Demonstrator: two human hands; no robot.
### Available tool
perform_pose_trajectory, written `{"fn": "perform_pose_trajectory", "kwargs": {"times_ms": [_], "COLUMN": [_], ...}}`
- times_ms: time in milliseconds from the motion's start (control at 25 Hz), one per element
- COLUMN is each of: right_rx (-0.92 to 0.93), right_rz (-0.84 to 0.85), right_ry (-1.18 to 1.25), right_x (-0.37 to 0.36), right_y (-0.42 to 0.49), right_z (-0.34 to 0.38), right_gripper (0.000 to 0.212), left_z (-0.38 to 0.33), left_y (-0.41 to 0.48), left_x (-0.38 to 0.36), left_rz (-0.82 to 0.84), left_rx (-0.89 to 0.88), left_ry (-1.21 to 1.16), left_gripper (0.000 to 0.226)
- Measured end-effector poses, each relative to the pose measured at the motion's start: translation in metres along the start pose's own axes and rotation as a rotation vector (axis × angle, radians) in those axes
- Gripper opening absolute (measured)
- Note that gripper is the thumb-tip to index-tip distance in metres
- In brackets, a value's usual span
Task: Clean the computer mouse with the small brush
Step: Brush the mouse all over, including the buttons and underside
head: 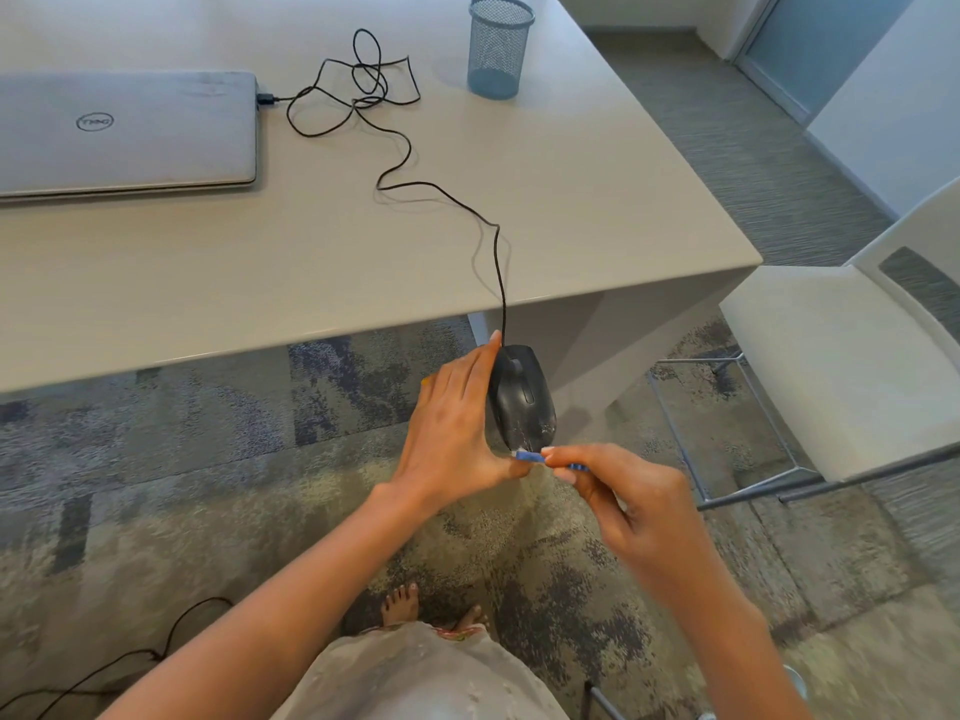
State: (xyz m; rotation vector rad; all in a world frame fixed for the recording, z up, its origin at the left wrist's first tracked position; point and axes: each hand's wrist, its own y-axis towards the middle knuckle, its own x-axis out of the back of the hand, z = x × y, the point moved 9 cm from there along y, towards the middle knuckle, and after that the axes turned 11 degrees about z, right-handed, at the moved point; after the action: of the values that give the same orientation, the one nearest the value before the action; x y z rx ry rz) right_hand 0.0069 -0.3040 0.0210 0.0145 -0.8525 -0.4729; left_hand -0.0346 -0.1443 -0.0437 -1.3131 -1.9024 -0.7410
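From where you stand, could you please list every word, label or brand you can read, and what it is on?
"DELL": round logo on the closed laptop lid, seen upside down.
The mouse, small brush and mesh cup show no text that can be read.

Black mouse (522, 394), white-speckled; blue brush (530, 457); blue mesh cup (498, 46).

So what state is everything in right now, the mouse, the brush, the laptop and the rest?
mouse: held off the table in the left hand, white specks on its rear.
brush: pinched in the right hand, tip at the mouse's rear.
laptop: lid shut, cable plugged in.
cable: loosely tangled on the table.
mesh cup: upright.
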Motion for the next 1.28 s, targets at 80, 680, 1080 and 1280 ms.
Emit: {"fn": "perform_pose_trajectory", "kwargs": {"times_ms": [80,680,1080,1280], "right_rx": [-0.016,-0.226,-0.32,-0.249], "right_rz": [-0.045,-0.215,-0.478,-0.351], "right_ry": [0.012,0.188,0.337,0.324], "right_x": [0.006,0.031,0.031,0.003], "right_y": [-0.003,-0.008,-0.021,-0.01], "right_z": [0.001,-0.024,-0.047,-0.026], "right_gripper": [0.025,0.011,0.017,0.013], "left_z": [0.001,0.001,0.002,-0.003], "left_y": [0.0,-0.003,-0.004,-0.003], "left_x": [0.001,-0.002,-0.002,-0.004], "left_rz": [0.006,-0.004,0.0,0.007], "left_rx": [0.009,-0.013,-0.015,-0.017], "left_ry": [0.008,0.019,-0.007,-0.009], "left_gripper": [0.131,0.125,0.125,0.124]}}
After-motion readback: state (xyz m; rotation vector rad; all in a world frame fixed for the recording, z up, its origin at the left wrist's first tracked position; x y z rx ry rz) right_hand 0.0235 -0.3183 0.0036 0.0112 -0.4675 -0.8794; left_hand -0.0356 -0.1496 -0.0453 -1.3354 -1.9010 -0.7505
